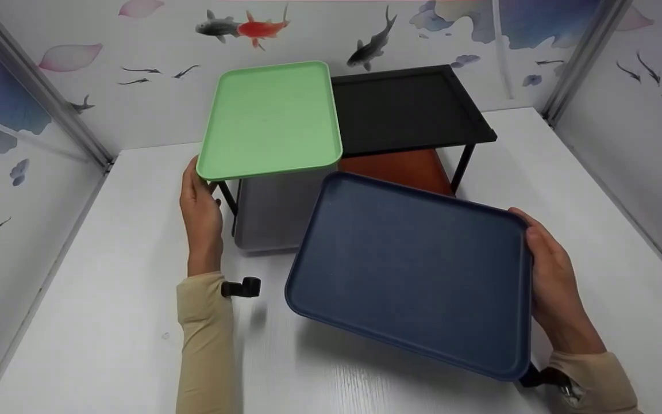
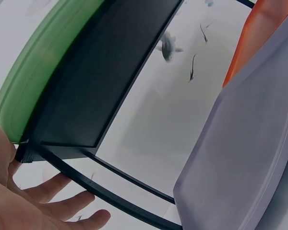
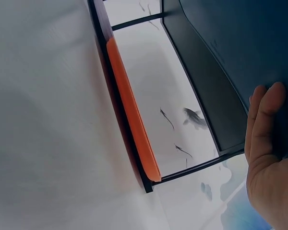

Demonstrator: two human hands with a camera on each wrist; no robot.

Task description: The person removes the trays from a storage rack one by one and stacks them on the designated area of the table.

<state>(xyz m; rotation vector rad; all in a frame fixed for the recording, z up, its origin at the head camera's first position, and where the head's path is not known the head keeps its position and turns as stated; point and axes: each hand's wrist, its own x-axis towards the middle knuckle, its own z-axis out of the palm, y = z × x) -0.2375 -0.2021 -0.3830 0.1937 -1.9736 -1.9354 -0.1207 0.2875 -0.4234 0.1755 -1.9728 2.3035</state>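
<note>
My right hand (image 1: 555, 282) grips the right edge of a dark blue tray (image 1: 414, 276), thumb at the rim and fingers beneath. The tray is tilted and raised above the white table, in front of a two-level black rack (image 1: 411, 109). A light green tray (image 1: 273, 121) lies on the left half of the rack's top level. At that tray's front left corner is my left hand (image 1: 200, 218); its fingers (image 2: 69, 206) are spread and loosely extended beside the rack corner in the left wrist view. On the lower level sit a grey tray (image 1: 276, 215) and an orange tray (image 3: 132, 110).
The white table (image 1: 107, 299) is enclosed by white panels (image 1: 158, 115) printed with fish and petals. Metal posts (image 1: 584, 57) stand at the back corners. The rack's thin black legs (image 1: 463, 167) slant down beside the lower trays.
</note>
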